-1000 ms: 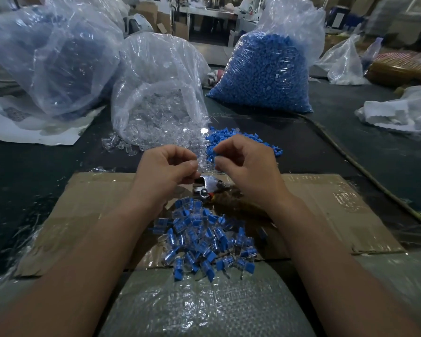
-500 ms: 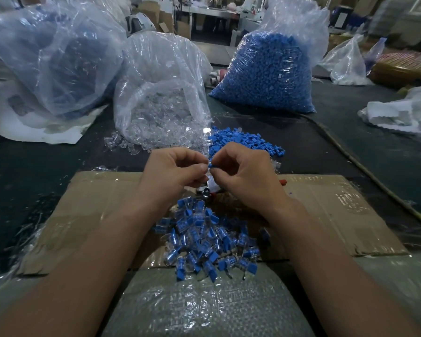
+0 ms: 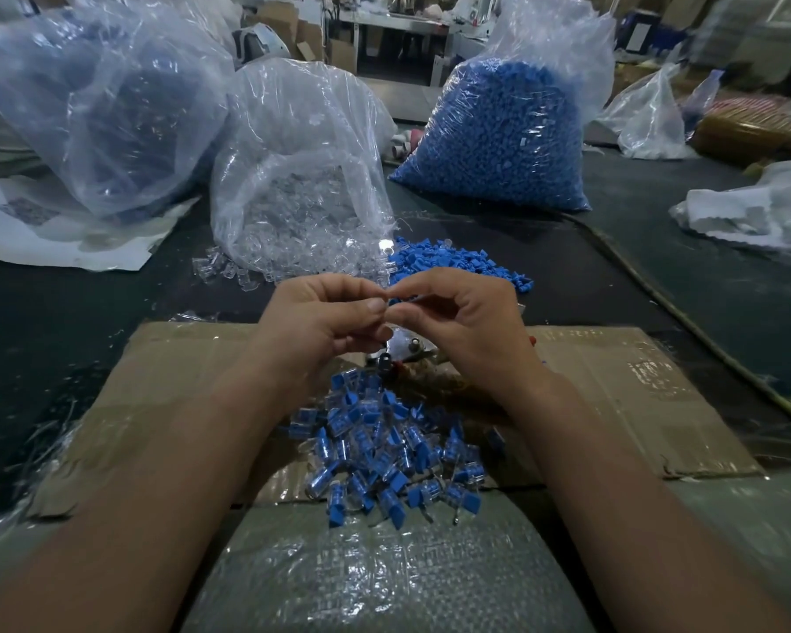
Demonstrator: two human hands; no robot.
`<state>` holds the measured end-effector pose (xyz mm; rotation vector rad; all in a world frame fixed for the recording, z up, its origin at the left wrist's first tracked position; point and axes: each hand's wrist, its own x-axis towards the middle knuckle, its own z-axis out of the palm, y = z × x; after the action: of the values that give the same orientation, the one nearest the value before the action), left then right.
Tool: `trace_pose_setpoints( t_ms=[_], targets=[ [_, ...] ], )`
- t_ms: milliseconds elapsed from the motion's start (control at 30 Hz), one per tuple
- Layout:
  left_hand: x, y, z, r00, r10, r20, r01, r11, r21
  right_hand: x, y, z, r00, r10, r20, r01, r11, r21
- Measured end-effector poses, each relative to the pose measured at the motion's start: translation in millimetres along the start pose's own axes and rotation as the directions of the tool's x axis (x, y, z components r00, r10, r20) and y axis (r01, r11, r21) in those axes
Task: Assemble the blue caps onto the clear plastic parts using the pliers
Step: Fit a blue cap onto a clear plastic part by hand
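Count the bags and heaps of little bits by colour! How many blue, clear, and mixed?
Blue bits: 2, the bag of blue caps and the loose blue heap.
Clear bits: 1, the bag of clear parts, spilling a few.
Blue and clear joined: 1, the near heap.
Total: 4. The big left bag is too hazy to count.

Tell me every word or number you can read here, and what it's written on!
No text here can be read.
White sheet: it has a dark printed patch, too blurred to read.
Cardboard: no print shows on it.
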<state>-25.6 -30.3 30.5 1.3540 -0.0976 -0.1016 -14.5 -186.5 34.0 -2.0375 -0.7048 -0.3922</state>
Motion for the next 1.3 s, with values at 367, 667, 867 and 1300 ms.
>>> trace_pose_setpoints(
  t_ms=[367,667,867,1300],
  targets=[
    [-0.4,1.6,-1.7,1.0,-0.017,-0.025,0.018,0.999,0.038,-1.0,3.4,-0.3,0.994,-0.099,0.051,0.098,0.995,0.019],
    [-1.9,3.5,-2.3,0.998,-0.054,0.029,0.055,0.998,-0.041,-0.7,5.8,-2.2,0.989,-0.145,-0.018,0.145,0.989,-0.014],
    [0.0,2.3,-3.5,0.997,-0.056,0.048,0.059,0.997,-0.052,-0.6,4.2,-2.5,0.987,-0.157,-0.021,0.156,0.986,-0.053],
    [-0.1,-1.9,-2.0,0.998,-0.021,0.06,0.016,0.997,0.082,-1.3,-1.3,-3.2,0.99,-0.133,0.05,0.139,0.98,-0.144]
  ],
)
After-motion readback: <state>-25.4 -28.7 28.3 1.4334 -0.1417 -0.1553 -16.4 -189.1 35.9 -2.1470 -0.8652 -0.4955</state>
